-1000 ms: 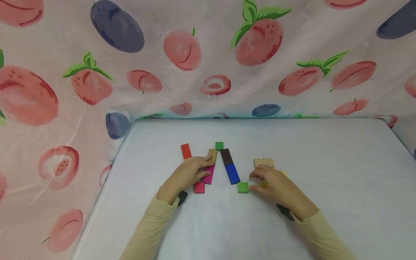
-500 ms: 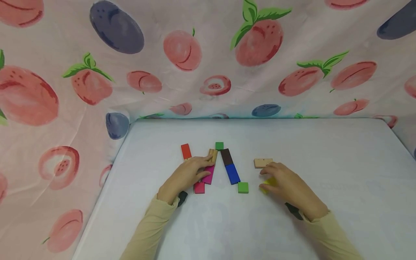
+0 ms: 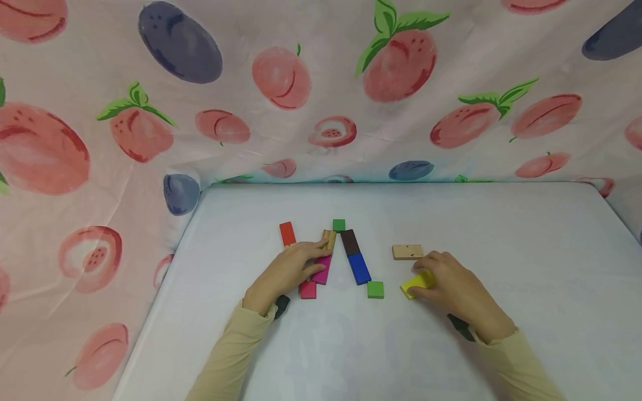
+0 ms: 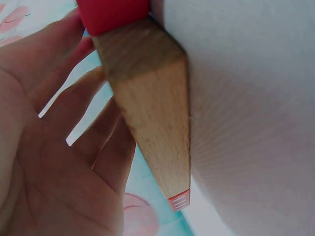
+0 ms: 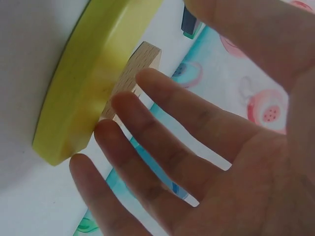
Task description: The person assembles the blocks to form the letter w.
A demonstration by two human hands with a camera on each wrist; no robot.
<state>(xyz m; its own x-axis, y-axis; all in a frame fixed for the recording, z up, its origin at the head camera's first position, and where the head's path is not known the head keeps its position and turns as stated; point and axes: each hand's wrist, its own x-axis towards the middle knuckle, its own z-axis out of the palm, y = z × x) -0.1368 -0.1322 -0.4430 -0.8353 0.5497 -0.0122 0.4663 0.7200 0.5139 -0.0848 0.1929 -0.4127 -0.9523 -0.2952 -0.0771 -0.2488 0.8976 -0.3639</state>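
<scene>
In the head view my left hand (image 3: 286, 270) lies over a row of flat blocks, fingertips at a natural wood block (image 3: 329, 238) and thumb on a magenta block (image 3: 323, 276). The left wrist view shows its fingers loosely extended beside a long wooden block (image 4: 157, 113) and a red one (image 4: 115, 14). My right hand (image 3: 458, 289) is at a yellow block (image 3: 417, 284), thumb along the near side, fingers beyond it. In the right wrist view these fingers are spread and fairly straight beside the yellow block (image 5: 88, 83); the thumb's contact is out of frame.
A brown block (image 3: 350, 242), a blue block (image 3: 359, 269) and a light green block (image 3: 375, 289) form a slanted line. A dark green block (image 3: 338, 224) tops it. Pink (image 3: 307, 290) and red (image 3: 286, 233) blocks lie left; a pale wood block (image 3: 407, 252) lies right.
My right hand has moved right, away from the light green block to the yellow block, uncovering the pale wood block. The left hand has stayed in place.
</scene>
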